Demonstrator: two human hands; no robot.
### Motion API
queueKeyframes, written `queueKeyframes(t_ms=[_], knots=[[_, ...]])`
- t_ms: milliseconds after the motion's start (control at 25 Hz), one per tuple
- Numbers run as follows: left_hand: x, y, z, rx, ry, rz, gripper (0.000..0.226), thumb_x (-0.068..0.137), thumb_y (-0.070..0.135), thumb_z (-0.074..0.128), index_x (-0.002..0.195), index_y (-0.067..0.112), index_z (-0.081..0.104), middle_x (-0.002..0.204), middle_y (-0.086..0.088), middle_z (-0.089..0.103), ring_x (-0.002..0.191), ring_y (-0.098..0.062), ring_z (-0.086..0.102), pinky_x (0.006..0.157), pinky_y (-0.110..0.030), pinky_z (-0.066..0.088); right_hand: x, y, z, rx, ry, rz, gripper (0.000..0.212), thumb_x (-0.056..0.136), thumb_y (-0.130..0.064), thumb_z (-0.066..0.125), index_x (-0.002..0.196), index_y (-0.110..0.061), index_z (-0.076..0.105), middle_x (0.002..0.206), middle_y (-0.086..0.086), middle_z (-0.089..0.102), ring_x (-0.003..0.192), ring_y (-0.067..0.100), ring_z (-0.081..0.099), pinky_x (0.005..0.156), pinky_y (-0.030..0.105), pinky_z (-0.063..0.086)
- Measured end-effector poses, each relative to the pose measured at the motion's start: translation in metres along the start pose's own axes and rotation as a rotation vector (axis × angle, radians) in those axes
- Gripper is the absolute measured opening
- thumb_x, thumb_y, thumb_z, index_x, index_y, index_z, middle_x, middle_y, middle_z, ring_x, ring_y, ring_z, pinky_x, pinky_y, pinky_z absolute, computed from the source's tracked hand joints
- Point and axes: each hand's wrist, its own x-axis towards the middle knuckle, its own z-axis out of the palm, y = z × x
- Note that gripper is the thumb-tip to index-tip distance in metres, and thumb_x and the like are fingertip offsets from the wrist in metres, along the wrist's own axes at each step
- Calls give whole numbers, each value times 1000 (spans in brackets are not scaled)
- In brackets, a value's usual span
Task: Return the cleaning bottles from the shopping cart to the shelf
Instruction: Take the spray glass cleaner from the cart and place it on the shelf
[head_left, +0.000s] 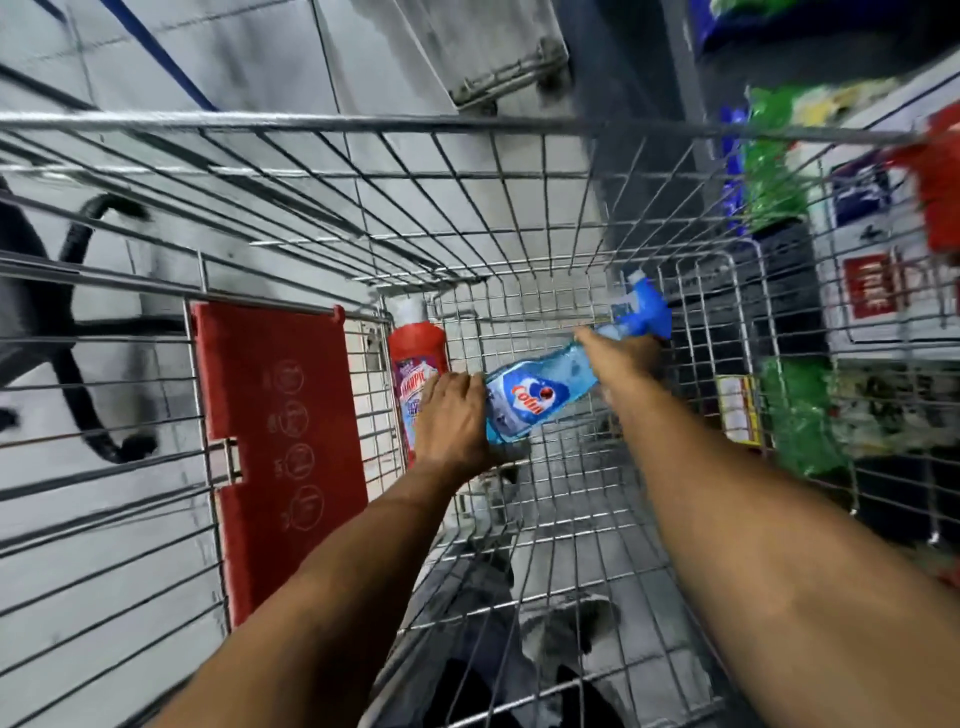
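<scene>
We reach both arms down into the wire cart (519, 218). Our left hand (457, 421) sits on the base end of the spray bottle (550, 384), and our right hand (623, 358) is at its neck, just below the trigger head, which points toward the cart's far right corner. The second bottle (415, 364) lies just left of the first, partly under our left hand, against the seat flap (280, 441). Shelves of packets (779, 156) stand to the cart's right.

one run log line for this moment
stage: picking from cart | left hand: at base of blue spray bottle | right hand: at its neck | red bottle: lying untouched | shelf: nothing returned yet
</scene>
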Motion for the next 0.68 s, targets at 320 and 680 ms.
queueKeyframes(t_ms=[320,680], knots=[[-63,53,-93,-387,157,167,91,50,36,80,129,15,41,117,-4,48,103,-15,47,83,-20,39,-88,-50,-108,300,-107,-391,32,62,-29,83,83,-21,60,84,5,68,78,27,67,69,35,57],[-166,158,-175,-611,631,512,84,44,37,80,119,20,46,103,19,49,94,-5,50,84,-13,40,-228,-87,-283,592,-157,-975,43,69,-17,74,108,-29,61,100,-5,70,89,12,66,87,40,55]])
